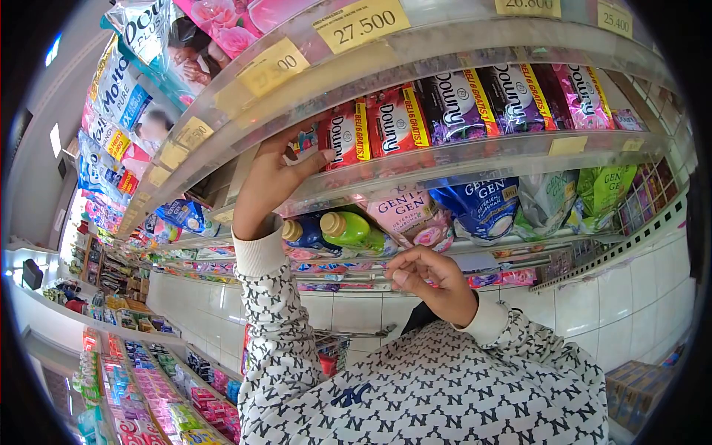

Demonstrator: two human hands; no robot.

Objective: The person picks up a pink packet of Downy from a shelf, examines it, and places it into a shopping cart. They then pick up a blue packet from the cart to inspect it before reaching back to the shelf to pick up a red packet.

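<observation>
My left hand [274, 182] reaches into the middle shelf at the left end of a row of Downy packs. Its thumb lies against the lower left edge of a red Downy pack [343, 137], and the fingers curve round its side, partly hidden. A bit of blue and red wrapping shows between thumb and fingers. Another red Downy pack [397, 122] stands just to the right, followed by dark purple Downy packs [456, 107] and a pink one [582, 96]. Below the shelf, my right hand [434, 282] hovers empty, fingers loosely bent, in front of a pink Gentle Gen pouch [408, 219].
Clear shelf lips with yellow price tags [361, 24] run above and below the packs. Lower down stand bottles with beige caps [348, 230] and a blue Gentle Gen pouch [478, 208]. A shopping cart [331, 352] is behind my left arm. More stocked shelves [148, 386] line the lower left.
</observation>
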